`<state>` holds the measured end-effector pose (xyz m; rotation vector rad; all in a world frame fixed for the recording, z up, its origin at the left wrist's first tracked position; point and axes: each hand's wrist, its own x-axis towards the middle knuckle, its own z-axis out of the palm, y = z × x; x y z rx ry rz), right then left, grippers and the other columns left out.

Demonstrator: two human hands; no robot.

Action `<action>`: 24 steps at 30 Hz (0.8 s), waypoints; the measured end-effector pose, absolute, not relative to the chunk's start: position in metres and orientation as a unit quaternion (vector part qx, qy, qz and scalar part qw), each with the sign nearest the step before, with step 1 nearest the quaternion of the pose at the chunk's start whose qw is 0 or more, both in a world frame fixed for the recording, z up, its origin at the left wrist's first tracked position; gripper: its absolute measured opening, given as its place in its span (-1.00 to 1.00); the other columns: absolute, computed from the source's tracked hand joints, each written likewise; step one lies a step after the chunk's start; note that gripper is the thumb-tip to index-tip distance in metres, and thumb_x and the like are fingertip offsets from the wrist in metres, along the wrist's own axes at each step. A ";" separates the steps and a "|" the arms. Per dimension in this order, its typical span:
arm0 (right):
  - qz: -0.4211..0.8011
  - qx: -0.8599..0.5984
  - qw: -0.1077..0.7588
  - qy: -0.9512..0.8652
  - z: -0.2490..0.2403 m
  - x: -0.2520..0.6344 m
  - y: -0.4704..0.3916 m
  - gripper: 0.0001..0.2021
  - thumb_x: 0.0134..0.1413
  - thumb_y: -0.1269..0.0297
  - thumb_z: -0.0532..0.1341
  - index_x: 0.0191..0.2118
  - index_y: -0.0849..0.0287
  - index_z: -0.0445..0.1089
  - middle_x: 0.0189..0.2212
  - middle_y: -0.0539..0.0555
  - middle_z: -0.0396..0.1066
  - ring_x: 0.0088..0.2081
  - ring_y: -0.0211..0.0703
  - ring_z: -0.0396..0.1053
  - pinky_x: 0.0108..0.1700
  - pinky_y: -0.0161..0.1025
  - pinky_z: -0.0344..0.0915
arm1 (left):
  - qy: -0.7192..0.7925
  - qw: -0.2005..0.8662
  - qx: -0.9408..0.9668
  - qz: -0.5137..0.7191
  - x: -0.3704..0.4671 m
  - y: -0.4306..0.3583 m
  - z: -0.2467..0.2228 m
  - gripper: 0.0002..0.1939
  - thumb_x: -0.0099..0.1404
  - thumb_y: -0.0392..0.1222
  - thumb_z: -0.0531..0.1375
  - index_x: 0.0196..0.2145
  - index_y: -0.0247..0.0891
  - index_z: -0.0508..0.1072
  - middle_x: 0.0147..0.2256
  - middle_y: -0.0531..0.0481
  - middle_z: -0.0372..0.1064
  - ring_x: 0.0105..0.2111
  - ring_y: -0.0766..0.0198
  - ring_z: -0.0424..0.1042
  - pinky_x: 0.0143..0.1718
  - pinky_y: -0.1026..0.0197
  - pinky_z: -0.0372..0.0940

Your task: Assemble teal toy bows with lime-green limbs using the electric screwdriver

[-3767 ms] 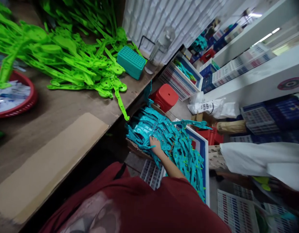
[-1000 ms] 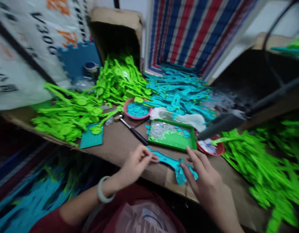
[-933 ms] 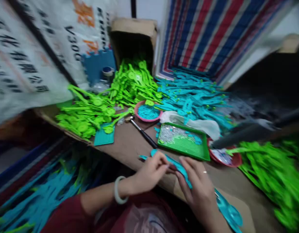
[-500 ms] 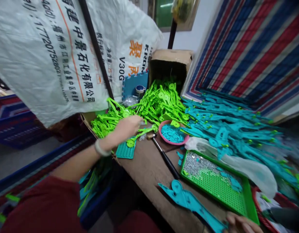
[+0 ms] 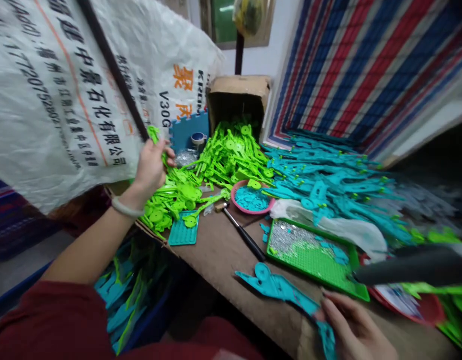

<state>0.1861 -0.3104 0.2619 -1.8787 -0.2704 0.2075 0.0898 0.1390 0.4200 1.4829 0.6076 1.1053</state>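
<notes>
My left hand is raised over the left side of the bench, its fingers closed around a bright green plastic part; most of that part is hidden by the hand. Below it lies a heap of similar green parts. At the bench's front edge, my right hand grips the narrow end of a long blue plastic arm with a round disc near its far end. The arm lies slanted on the brown bench top.
A hammer lies mid-bench, near a pink bowl of blue pieces and a green tray of small metal parts. A blurred dark tool juts in from the right. Blue arms pile up behind; a white sack hangs left.
My left hand has lifted up and left from the green heap with a green part in it. My right hand has come further into view along the blue arm. The view has shifted right.
</notes>
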 end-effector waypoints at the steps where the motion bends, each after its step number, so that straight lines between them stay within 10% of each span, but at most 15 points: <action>1: 0.053 -0.794 0.590 -0.138 0.272 0.177 -0.299 -0.70 0.07 -0.03 0.32 -0.25 0.11 0.49 -0.42 0.10 0.50 -0.36 -0.06 0.48 -0.29 -0.15 0.48 | 0.240 0.603 0.621 0.439 0.101 0.108 0.410 -0.82 0.53 -0.13 0.05 -0.25 -0.21 0.29 -0.56 0.27 0.25 -0.64 0.53 0.16 -0.49 0.34 0.13; 4: -0.061 -0.739 0.634 -0.220 0.291 0.152 -0.256 -0.84 0.32 0.15 0.13 -0.19 0.09 0.37 -0.09 0.18 0.42 -0.06 -0.04 0.45 -0.03 -0.05 0.45 | 0.170 0.768 0.536 0.307 0.131 0.002 0.371 -0.81 0.45 -0.09 0.19 -0.29 -0.24 0.34 -0.54 0.21 0.21 -0.66 0.53 0.09 -0.58 0.38 0.11; 7: -0.176 -0.735 0.589 -0.286 0.283 0.144 -0.232 -0.89 0.38 0.32 0.05 -0.14 0.07 0.31 -0.18 0.16 0.40 -0.12 -0.07 0.42 -0.05 -0.03 0.42 | 0.128 0.890 0.373 0.230 0.142 -0.090 0.338 -0.80 0.38 -0.11 0.28 -0.32 -0.24 0.37 -0.53 0.19 0.22 -0.61 0.53 0.17 -0.54 0.44 0.16; 11: -0.251 -0.760 0.547 -0.245 0.261 0.152 -0.251 -0.89 0.37 0.33 0.05 -0.15 0.08 0.32 -0.28 0.12 0.40 -0.22 -0.09 0.39 -0.13 -0.06 0.39 | 0.128 0.858 0.464 0.181 0.134 -0.157 0.300 -0.77 0.32 -0.06 0.30 -0.13 -0.19 0.46 -0.17 0.02 0.50 -0.16 0.31 0.48 -0.07 0.28 0.35; 17: 0.043 -0.693 0.705 -0.146 0.283 0.166 -0.300 -0.90 0.20 0.25 0.25 -0.29 0.16 0.41 -0.50 -0.07 0.35 -0.48 -0.30 0.28 -0.39 -0.32 0.27 | 0.084 0.618 0.766 0.154 0.110 -0.156 0.276 -0.73 0.43 -0.04 0.11 -0.05 -0.25 0.43 -0.31 0.00 0.53 -0.29 0.22 0.49 -0.15 0.18 0.33; 24: 0.269 -0.647 0.680 -0.216 0.308 0.170 -0.311 -0.88 0.06 0.30 0.31 -0.43 0.21 0.45 -0.51 -0.04 0.46 -0.42 -0.27 0.40 -0.30 -0.31 0.31 | 0.009 0.538 0.841 0.064 0.095 -0.155 0.283 -0.70 0.43 -0.15 0.02 0.01 -0.25 0.42 -0.30 0.00 0.44 -0.22 0.20 0.44 -0.15 0.19 0.29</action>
